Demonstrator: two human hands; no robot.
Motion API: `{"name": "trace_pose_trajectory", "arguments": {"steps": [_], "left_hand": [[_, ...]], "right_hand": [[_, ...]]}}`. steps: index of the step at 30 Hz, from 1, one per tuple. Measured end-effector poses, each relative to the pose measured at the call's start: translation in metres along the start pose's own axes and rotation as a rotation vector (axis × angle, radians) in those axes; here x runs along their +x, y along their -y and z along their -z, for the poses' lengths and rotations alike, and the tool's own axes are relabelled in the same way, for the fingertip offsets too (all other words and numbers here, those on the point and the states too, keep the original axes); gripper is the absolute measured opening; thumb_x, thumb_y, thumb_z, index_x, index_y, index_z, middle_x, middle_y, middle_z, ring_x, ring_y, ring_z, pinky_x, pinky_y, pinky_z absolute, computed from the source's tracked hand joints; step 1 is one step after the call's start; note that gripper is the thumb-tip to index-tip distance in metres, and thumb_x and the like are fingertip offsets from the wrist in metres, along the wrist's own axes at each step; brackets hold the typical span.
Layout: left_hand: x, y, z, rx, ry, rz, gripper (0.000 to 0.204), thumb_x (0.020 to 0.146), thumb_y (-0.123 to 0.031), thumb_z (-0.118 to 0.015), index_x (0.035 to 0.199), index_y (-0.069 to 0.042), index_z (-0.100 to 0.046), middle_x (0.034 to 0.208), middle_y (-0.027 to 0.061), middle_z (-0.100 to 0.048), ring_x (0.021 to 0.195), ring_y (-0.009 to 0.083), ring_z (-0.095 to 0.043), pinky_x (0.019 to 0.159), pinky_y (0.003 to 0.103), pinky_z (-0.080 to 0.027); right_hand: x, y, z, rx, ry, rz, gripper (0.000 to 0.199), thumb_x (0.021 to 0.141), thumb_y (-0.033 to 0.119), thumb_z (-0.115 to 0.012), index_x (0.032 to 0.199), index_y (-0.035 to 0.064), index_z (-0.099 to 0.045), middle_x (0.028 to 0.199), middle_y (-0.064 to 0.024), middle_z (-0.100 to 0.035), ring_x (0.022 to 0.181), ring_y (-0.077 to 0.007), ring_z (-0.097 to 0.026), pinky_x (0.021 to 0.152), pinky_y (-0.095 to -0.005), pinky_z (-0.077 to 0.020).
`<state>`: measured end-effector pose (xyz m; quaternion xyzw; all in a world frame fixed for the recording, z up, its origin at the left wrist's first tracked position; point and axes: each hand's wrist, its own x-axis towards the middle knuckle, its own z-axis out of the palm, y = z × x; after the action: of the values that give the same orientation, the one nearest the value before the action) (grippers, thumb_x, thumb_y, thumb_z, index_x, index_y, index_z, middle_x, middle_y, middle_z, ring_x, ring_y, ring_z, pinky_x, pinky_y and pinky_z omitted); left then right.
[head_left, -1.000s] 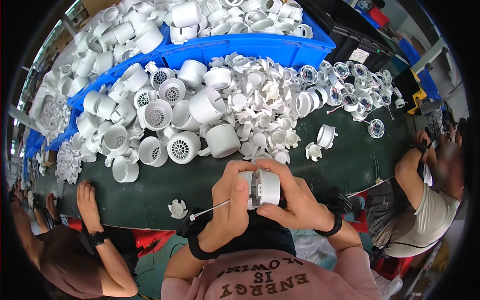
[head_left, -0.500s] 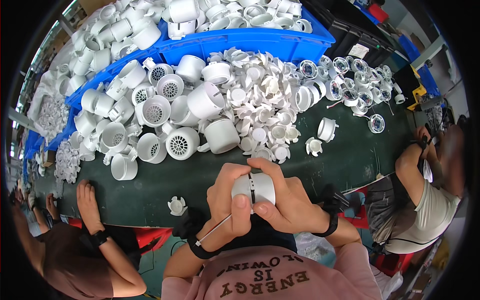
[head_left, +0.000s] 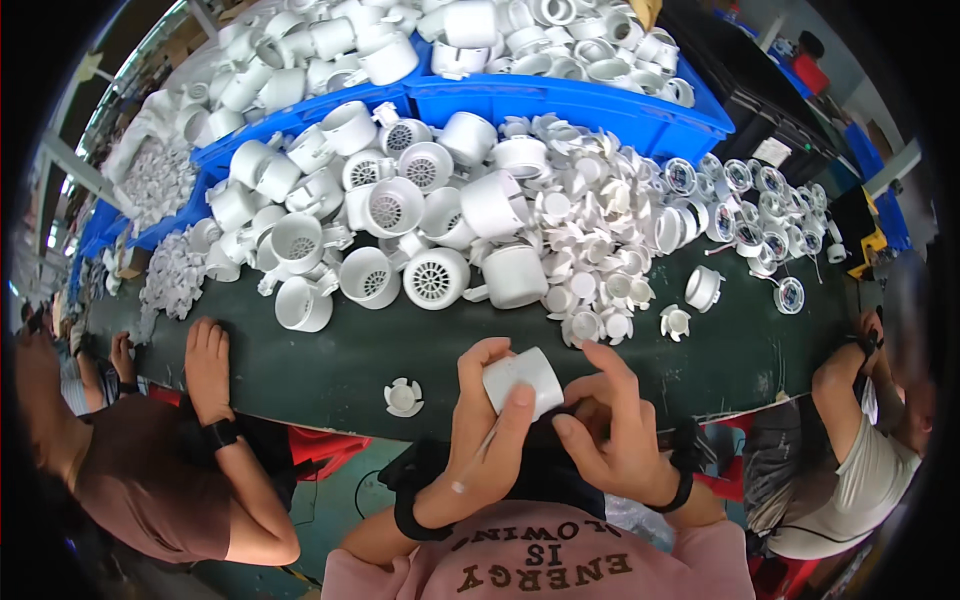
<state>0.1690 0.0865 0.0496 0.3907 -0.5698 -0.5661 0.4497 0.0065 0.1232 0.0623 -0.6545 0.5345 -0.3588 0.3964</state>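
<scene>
My left hand (head_left: pixel 483 425) grips a white plastic cup-shaped housing (head_left: pixel 522 379) at the near edge of the dark green table (head_left: pixel 330 350), with a thin metal pick lying along its palm. My right hand (head_left: pixel 607 430) sits just right of the housing, fingers spread and fingertips touching its lower side. A small white star-shaped insert (head_left: pixel 403 397) lies on the table left of my left hand.
A heap of white vented housings (head_left: pixel 400 240) and flat white fan-like parts (head_left: pixel 590 250) covers the table's far side, with blue bins (head_left: pixel 560 95) of more housings behind. Round clear-rimmed parts (head_left: pixel 750 210) lie at right. Other people sit at left (head_left: pixel 209 365) and right (head_left: pixel 850 400).
The housing has been turned and lowered toward me, now side-on in my left hand. The pick has swung from pointing left to lying along my left palm. My right fingers opened.
</scene>
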Motion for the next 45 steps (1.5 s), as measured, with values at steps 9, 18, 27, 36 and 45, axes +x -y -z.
{"name": "trace_pose_trajectory", "arguments": {"steps": [9,18,27,36,45], "left_hand": [[-0.021,-0.035,0.061,0.562,0.377,-0.201,0.09,0.074,-0.018,-0.077,0.14,0.009,-0.023,0.139,0.0282,-0.028,0.127,0.0411,-0.036,0.104,0.043,-0.033],[0.043,0.047,0.209,1.083,-0.644,-0.048,0.073,0.063,-0.024,-0.085,0.12,0.003,-0.047,0.12,0.02,-0.049,0.113,0.0354,-0.045,0.099,0.043,-0.036],[0.002,-0.046,0.161,0.087,0.104,0.126,0.074,0.068,-0.007,-0.076,0.134,0.001,-0.044,0.117,0.0076,-0.057,0.104,0.0144,-0.055,0.093,0.03,-0.043],[0.008,-0.033,0.104,-0.199,0.239,0.336,0.053,0.096,-0.048,-0.041,0.121,-0.001,-0.044,0.097,0.0051,-0.055,0.082,0.0081,-0.053,0.068,0.02,-0.041],[-0.003,-0.03,0.083,-0.06,0.106,0.333,0.059,0.097,-0.054,-0.029,0.111,0.001,-0.048,0.086,0.0073,-0.057,0.071,0.0112,-0.054,0.061,0.024,-0.043]], "right_hand": [[0.018,-0.014,-0.053,0.579,-0.154,0.125,0.059,0.082,-0.005,-0.062,0.133,0.004,-0.036,0.12,-0.0107,-0.044,0.106,-0.0176,-0.052,0.086,-0.0295,-0.0471],[0.034,0.004,-0.039,0.602,-0.015,0.04,0.059,0.081,-0.004,-0.065,0.132,0.0023,-0.034,0.118,-0.0084,-0.046,0.102,-0.0139,-0.055,0.082,-0.0259,-0.0487],[0.059,0.027,-0.019,0.69,0.079,0.201,0.067,0.081,-0.002,-0.068,0.139,0.0005,-0.034,0.129,-0.0121,-0.047,0.114,-0.02,-0.053,0.098,-0.0344,-0.0441],[0.062,0.03,-0.007,0.222,0.258,0.254,0.072,0.067,0.013,-0.085,0.13,0.0031,-0.05,0.121,-0.0111,-0.049,0.099,-0.0191,-0.058,0.08,-0.0315,-0.0523],[0.047,0.027,-0.018,-0.007,0.087,0.458,0.077,0.063,0.018,-0.086,0.129,0.0014,-0.051,0.112,-0.0142,-0.053,0.087,-0.0198,-0.059,0.069,-0.0296,-0.0545]]}}
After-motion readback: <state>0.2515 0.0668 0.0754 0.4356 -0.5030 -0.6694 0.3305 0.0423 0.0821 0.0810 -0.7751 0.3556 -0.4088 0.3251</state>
